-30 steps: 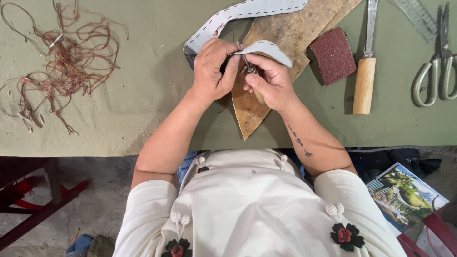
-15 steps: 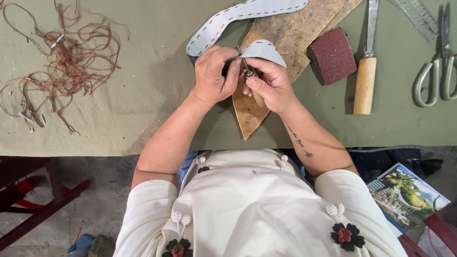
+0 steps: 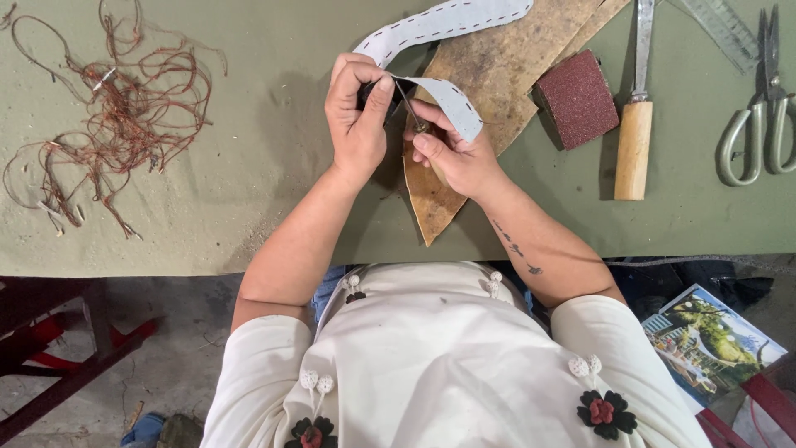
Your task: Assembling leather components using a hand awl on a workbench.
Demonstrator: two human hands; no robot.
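Observation:
My left hand (image 3: 358, 116) pinches a folded grey leather strap (image 3: 444, 25) with dark stitch marks along its edges. My right hand (image 3: 454, 153) grips a small awl-like tool (image 3: 412, 108), its thin metal point set against the strap beside my left thumb. Both hands work above a brown leather piece (image 3: 489, 91) lying on the green table cover (image 3: 249, 166). The strap's long end runs up and to the right past the frame's top edge. The tool's handle is mostly hidden in my right palm.
A tangle of reddish-brown thread (image 3: 116, 108) lies at the left. Right of the leather sit a dark red sanding block (image 3: 578, 99), a wooden-handled blade (image 3: 635, 141), scissors (image 3: 759, 116) and a clear ruler (image 3: 725, 29). A magazine (image 3: 705, 344) lies on the floor, lower right.
My hands have stayed over the leather. The right hand has shifted slightly down and right with the tool, and the strap's folded end now shows more.

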